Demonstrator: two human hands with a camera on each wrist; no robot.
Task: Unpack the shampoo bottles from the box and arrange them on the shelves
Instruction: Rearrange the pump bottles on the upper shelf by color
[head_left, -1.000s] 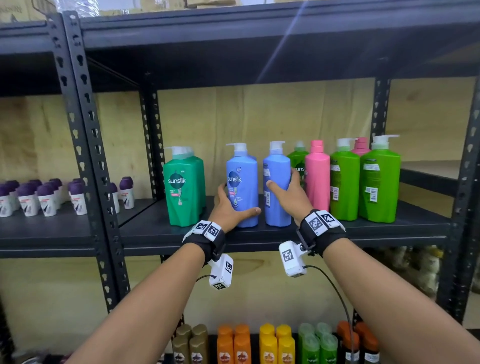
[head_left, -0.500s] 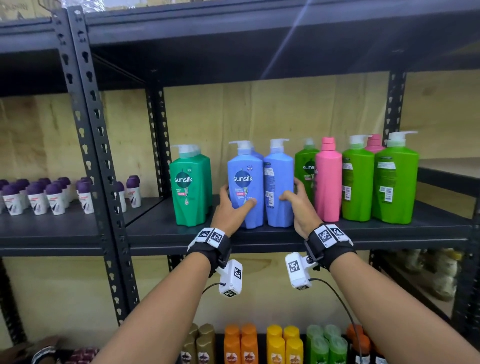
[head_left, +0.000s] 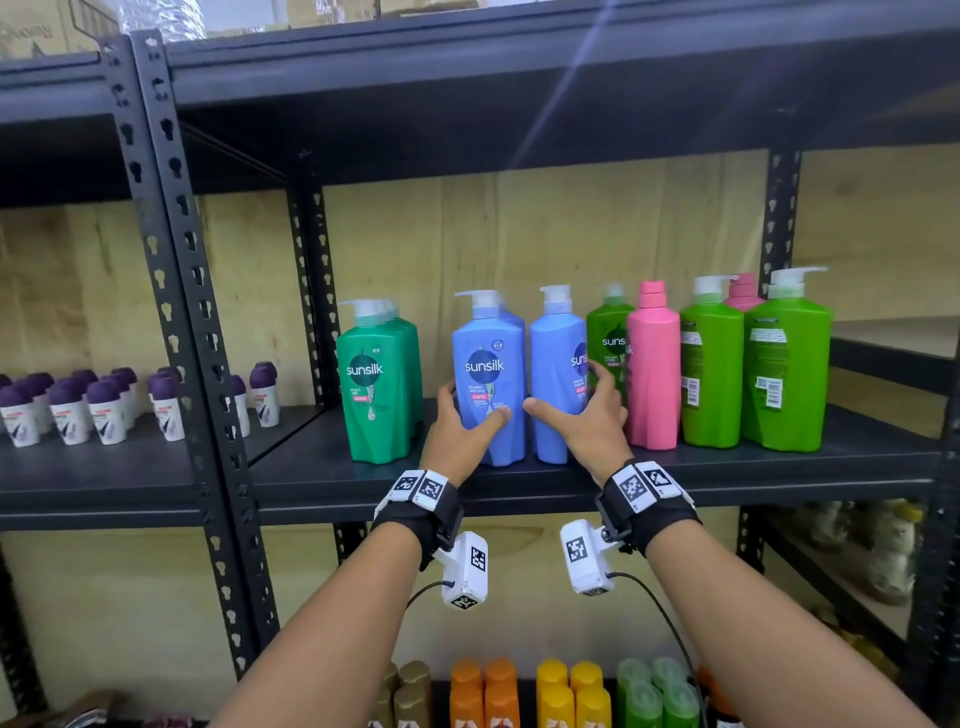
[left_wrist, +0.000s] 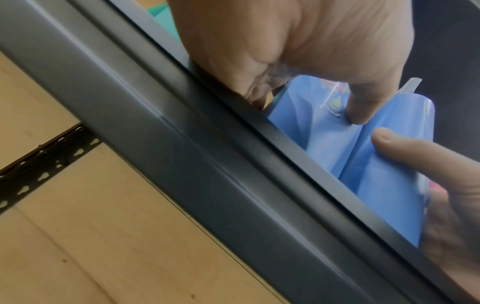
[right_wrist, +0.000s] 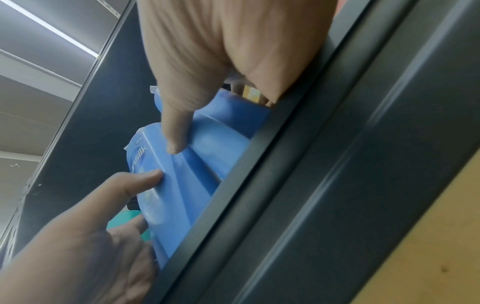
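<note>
Two blue Sunsilk pump bottles stand side by side on the middle shelf (head_left: 332, 467). My left hand (head_left: 470, 411) grips the left blue bottle (head_left: 485, 364) low down, thumb on its front and fingers round its left side. My right hand (head_left: 566, 396) grips the right blue bottle (head_left: 553, 358), thumb on the front and fingers round the right side. The right bottle's label faces partly right. In the left wrist view my left thumb (left_wrist: 359, 111) presses the left blue bottle (left_wrist: 311, 133). In the right wrist view my right thumb (right_wrist: 176, 142) lies on the right blue bottle (right_wrist: 228, 123).
A teal-green Sunsilk bottle (head_left: 376, 384) stands left of the blue pair. To their right stand green bottles (head_left: 784, 364) and a pink bottle (head_left: 652, 369). Small purple-capped bottles (head_left: 104, 410) fill the left bay. Orange, yellow and green bottles (head_left: 550, 696) sit on the shelf below.
The right blue bottle has turned in my right hand: its barcode side faced front, now its Sunsilk label shows. The left hand keeps hold of the left bottle.
</note>
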